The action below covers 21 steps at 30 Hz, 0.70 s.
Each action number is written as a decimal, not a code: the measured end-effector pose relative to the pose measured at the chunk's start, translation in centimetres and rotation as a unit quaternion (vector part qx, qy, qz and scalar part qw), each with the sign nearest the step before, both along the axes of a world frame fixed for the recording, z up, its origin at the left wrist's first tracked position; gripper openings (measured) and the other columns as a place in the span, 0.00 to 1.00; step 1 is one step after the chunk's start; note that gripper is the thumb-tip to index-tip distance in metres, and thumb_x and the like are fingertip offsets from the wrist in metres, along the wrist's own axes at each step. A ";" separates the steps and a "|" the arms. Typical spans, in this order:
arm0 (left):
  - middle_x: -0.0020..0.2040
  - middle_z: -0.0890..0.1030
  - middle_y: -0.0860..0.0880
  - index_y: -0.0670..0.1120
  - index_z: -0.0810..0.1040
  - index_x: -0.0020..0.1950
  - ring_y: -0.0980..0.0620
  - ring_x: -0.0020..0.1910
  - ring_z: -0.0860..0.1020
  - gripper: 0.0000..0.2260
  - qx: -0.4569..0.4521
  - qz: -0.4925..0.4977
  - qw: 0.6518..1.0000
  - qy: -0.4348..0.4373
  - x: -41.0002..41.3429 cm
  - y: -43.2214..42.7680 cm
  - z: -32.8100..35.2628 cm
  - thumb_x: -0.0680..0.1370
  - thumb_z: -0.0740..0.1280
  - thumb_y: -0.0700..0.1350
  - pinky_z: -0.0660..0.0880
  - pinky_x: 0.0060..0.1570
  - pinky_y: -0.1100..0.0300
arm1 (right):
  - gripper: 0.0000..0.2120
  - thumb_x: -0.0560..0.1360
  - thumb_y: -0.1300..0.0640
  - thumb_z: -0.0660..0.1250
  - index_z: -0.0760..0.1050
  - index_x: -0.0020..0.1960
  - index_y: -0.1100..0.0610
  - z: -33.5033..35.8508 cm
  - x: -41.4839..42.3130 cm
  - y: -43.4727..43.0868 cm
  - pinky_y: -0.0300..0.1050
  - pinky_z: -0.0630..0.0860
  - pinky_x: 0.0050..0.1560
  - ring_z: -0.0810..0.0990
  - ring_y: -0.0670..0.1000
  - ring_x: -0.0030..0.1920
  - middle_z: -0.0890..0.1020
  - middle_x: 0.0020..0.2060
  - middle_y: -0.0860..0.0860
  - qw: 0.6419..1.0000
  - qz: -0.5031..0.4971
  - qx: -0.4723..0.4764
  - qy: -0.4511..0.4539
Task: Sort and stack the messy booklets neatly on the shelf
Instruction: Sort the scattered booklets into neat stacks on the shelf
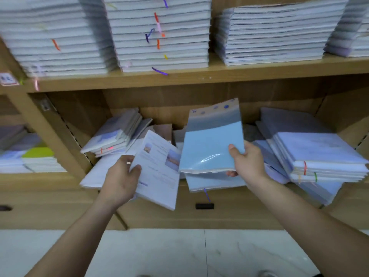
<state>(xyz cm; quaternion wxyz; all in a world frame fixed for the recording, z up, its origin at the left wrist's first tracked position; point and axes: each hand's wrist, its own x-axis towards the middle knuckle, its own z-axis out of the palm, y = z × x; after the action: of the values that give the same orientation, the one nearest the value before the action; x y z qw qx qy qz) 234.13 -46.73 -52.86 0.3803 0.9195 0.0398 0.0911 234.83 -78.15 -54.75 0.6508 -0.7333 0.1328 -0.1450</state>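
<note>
Head view, single frame.

Left grip point(121, 180): fingers curled round the left edge of a white booklet point(159, 168), thumb on its printed cover. The booklet is tilted, and its lower corner hangs out past the front edge of the lower shelf point(229, 196).

Right grip point(247, 162): thumb pressed on the cover of a blue booklet point(211, 148) near its lower right corner, fingertips showing underneath. This booklet is lifted, with its far end raised toward the back of the compartment. The white and blue booklets sit side by side; I cannot tell whether their edges touch.

Under the lifted one lies another blue booklet point(215, 182) on the lower shelf, a purple ribbon point(206, 194) dangling from its front edge.

Left rear of the compartment: a small pile point(117, 134) leaning at an angle. Right side: a thicker pile point(319, 154), skewed, with coloured tabs at its front edge.

Upper shelf point(199, 78): tall even stacks point(159, 37) of white booklets, ribbons sticking out. Image blurred here.

Pale floor point(199, 252) below the unit.
</note>
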 end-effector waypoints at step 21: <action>0.46 0.80 0.60 0.51 0.72 0.63 0.57 0.42 0.82 0.15 -0.098 0.027 0.991 -0.083 -0.6 2.4 0.5 0.78 0.70 0.42 0.80 0.40 0.53 | 0.27 0.79 0.45 0.63 0.65 0.75 0.55 -2.1 2.5 1.8 0.54 0.74 0.60 0.69 0.60 0.68 0.69 0.68 0.56 0.846 0.075 -0.515 0.119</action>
<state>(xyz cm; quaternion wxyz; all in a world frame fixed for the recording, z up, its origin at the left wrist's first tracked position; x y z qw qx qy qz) 233.55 -44.35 -52.31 0.4678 0.8657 0.0413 0.1731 237.28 -76.37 -56.81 0.1680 -0.9825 0.0595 -0.0550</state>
